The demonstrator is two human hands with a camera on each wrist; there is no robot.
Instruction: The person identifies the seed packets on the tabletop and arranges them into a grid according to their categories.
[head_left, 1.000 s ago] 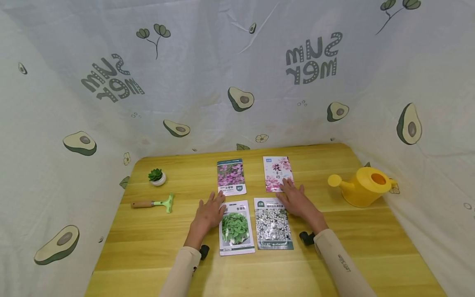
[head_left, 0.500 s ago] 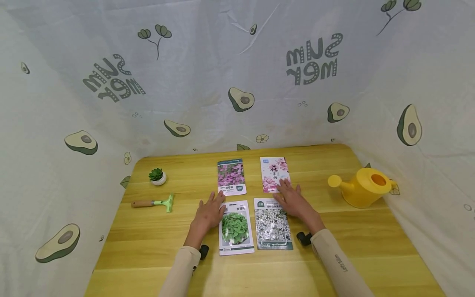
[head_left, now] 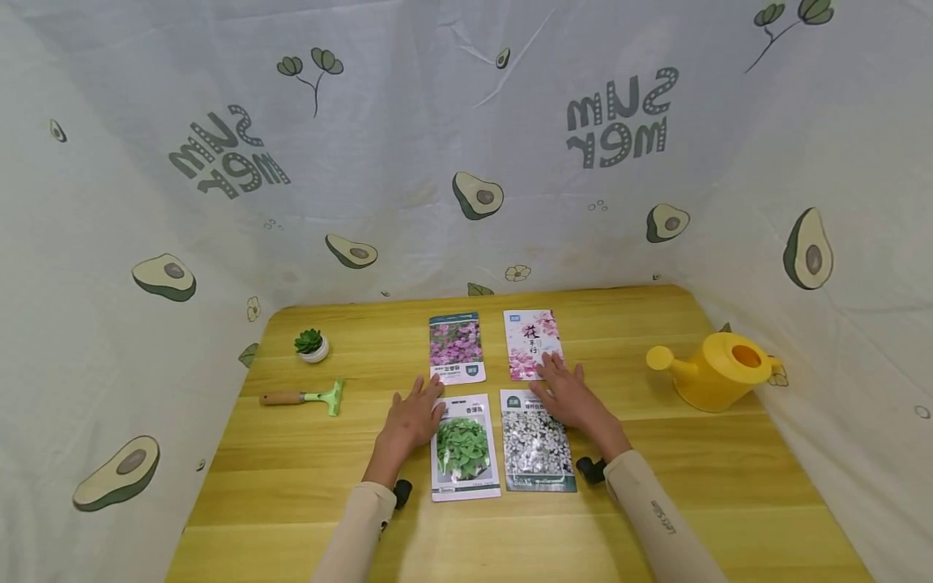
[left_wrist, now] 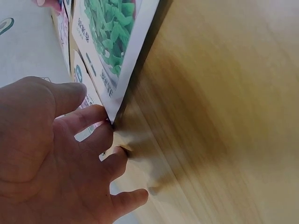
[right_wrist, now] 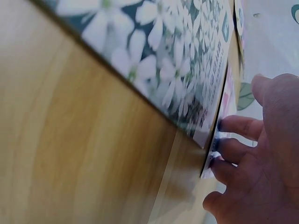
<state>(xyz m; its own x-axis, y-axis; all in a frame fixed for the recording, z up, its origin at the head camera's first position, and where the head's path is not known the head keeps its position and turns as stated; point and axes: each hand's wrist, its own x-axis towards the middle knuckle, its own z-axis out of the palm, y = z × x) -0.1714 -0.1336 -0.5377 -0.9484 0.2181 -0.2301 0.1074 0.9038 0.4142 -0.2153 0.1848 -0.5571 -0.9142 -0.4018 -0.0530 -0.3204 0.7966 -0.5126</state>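
Four seed packets would be several; they lie in two rows on the wooden table. My right hand (head_left: 572, 397) rests its spread fingertips on the lower edge of the pink blossom packet (head_left: 526, 340). Just below that hand lies the white-flower packet (head_left: 538, 445), its top corner partly covered. My left hand (head_left: 411, 417) has its fingers spread at the lower corner of the purple-flower packet (head_left: 455, 344), beside the green-leaf packet (head_left: 463, 449). In the left wrist view its fingers (left_wrist: 128, 200) are loosely bent and hold nothing. The right fingers (right_wrist: 233, 149) touch the pink packet without gripping.
A yellow watering can (head_left: 717, 372) stands at the right of the table (head_left: 729, 502). On the left are a small potted succulent (head_left: 312, 346) and a green hand rake (head_left: 321, 397) with a wooden handle. A printed white cloth (head_left: 408, 162) hangs behind and along the sides.
The right hand has slid left with the pink blossom packet, bringing it closer to the purple-flower packet. The left hand and the other packets stay where they were.
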